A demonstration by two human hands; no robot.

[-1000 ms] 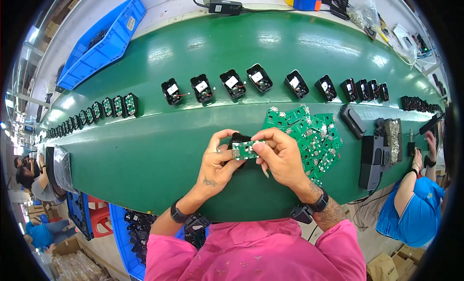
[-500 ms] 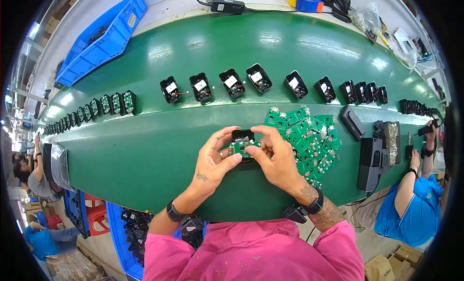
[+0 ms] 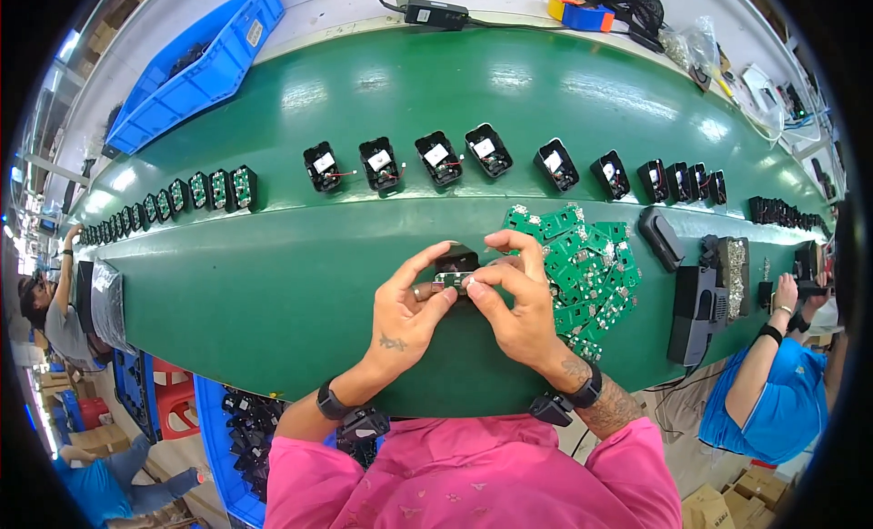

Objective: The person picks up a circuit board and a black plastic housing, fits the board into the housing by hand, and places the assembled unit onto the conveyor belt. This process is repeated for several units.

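Note:
My left hand (image 3: 406, 313) and my right hand (image 3: 517, 304) meet over the near edge of the green conveyor belt (image 3: 300, 284). Together they pinch a small black housing (image 3: 457, 260) with a small green circuit board (image 3: 451, 280) at its lower edge. Both thumbs and forefingers close on it. Just right of my right hand lies a heap of green circuit boards (image 3: 582, 265). Beyond my hands a row of open black housings (image 3: 436, 158) with white parts inside runs across the belt.
More black housings with green boards (image 3: 215, 189) line the belt to the left. A blue crate (image 3: 191, 70) sits at the far left, black boxes (image 3: 698, 302) at the right. A person in blue (image 3: 773, 384) works on my right, another person (image 3: 50, 311) on my left.
My hands have shifted the housing slightly and turned it; the fingers have regripped around it. The row of housings on the belt has drifted a little.

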